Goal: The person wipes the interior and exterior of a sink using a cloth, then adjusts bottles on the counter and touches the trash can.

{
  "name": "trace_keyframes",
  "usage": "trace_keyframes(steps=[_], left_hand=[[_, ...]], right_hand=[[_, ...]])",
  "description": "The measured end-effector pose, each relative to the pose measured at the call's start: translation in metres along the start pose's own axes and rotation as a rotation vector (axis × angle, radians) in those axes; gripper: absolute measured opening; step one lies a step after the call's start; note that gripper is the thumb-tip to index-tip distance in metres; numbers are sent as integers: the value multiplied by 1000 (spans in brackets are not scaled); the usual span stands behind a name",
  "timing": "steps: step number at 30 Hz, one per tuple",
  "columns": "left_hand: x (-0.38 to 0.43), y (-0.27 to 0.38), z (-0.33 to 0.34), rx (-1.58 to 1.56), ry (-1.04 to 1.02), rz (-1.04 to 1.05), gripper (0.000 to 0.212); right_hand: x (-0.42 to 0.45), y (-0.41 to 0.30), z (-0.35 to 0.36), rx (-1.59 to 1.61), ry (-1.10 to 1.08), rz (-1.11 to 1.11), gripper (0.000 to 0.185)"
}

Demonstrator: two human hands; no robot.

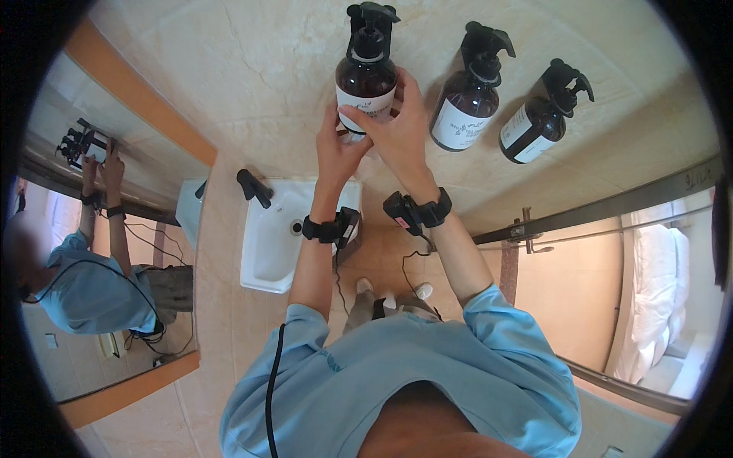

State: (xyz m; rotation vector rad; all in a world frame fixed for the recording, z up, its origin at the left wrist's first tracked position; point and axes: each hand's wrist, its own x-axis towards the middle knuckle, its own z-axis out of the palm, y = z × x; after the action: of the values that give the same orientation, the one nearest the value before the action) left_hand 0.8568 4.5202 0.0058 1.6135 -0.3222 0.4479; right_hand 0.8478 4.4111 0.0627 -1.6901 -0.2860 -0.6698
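Both hands are raised to a dark brown pump bottle point(366, 80) with a white label, fixed to the tiled wall by a black holder point(353, 34). My right hand point(408, 129) grips its right side, the thumb lying across the label and the fingers reaching behind. At the lower left side and base is my left hand point(339, 150), fingers around the bottle's edge. A small white piece of material point(350, 137) shows between my hands under the base; its kind is unclear. Two similar pump bottles, a middle one point(465, 111) and a right one point(532, 130), hang alongside.
Below my left forearm sits a white washbasin point(266, 246) with a black faucet point(254, 188). A framed mirror point(114, 257) covers the left wall. To the right are a metal door frame with a latch point(527, 232) and white bedding point(655, 297). Cables hang from both wrist straps.
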Motion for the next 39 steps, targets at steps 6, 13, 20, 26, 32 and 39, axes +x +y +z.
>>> trace_keyframes(steps=[6,13,20,26,32,39], left_hand=[[6,2,2,-52,3,23,64],[5,-4,-3,-207,-126,-91,53],[3,-9,2,-321,-193,-169,60],[1,-17,2,-422,-157,-167,68],[1,-16,-2,-444,-150,-201,69],[-3,-28,-1,-464,-163,-216,72]], right_hand=[[2,-4,2,-53,80,-17,79],[3,0,-7,-45,59,-61,77],[0,4,-12,-40,-36,-18,83],[-4,7,-7,66,7,65,83],[-7,5,-2,102,19,62,85],[-10,12,-3,46,33,44,86]])
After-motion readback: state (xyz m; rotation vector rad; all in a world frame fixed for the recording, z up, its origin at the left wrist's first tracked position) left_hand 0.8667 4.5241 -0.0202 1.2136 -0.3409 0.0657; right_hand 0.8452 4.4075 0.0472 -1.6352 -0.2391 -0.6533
